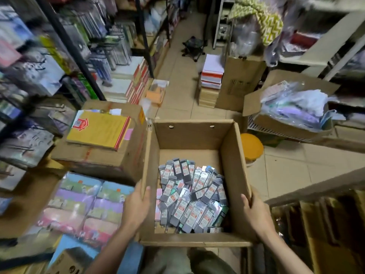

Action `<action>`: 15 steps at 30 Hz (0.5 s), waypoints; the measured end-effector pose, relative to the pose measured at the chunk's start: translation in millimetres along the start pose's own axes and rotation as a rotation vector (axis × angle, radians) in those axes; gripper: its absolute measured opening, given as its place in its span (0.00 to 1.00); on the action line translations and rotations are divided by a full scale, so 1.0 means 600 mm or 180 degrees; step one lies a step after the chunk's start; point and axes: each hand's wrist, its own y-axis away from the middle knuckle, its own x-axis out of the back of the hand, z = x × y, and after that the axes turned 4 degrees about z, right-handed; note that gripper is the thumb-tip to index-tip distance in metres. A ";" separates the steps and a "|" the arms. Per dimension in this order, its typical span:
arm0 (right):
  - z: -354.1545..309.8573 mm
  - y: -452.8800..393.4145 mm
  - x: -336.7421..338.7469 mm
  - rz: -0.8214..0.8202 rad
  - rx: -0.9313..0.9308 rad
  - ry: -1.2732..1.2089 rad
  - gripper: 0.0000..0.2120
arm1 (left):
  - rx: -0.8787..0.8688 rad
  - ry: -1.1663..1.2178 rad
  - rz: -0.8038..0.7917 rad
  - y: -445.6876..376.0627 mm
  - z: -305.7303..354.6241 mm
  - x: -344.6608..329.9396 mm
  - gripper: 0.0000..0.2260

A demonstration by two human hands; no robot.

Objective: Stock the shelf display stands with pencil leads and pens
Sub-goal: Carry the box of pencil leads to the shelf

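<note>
An open cardboard box [194, 133] sits in front of me, low in the aisle. On its bottom lies a heap of several grey pencil lead packs [193, 200] with red and white labels. My left hand [136, 204] grips the box's left wall, thumb inside and fingers outside. My right hand [254, 208] grips the right wall the same way. No pens are visible in the box.
A sealed carton with a yellow pad [98, 131] stands at the left, with pastel packets [87, 206] below it. Shelves of stationery [39, 66] line the left. An orange stool [251, 148], a box of plastic bags [292, 109] and paper stacks [212, 80] stand right and ahead.
</note>
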 end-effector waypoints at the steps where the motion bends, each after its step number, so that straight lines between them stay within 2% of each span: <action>1: -0.025 -0.036 0.002 0.0003 0.0084 0.0004 0.18 | 0.0013 0.0002 0.0037 -0.032 0.018 0.001 0.17; 11: -0.255 -0.394 -0.053 0.0020 0.0186 -0.0159 0.13 | 0.0038 0.0064 0.0314 -0.422 0.161 -0.020 0.16; 15: -0.342 -0.511 -0.056 0.0091 0.0125 -0.0033 0.13 | 0.0013 0.0049 0.0154 -0.573 0.233 -0.014 0.18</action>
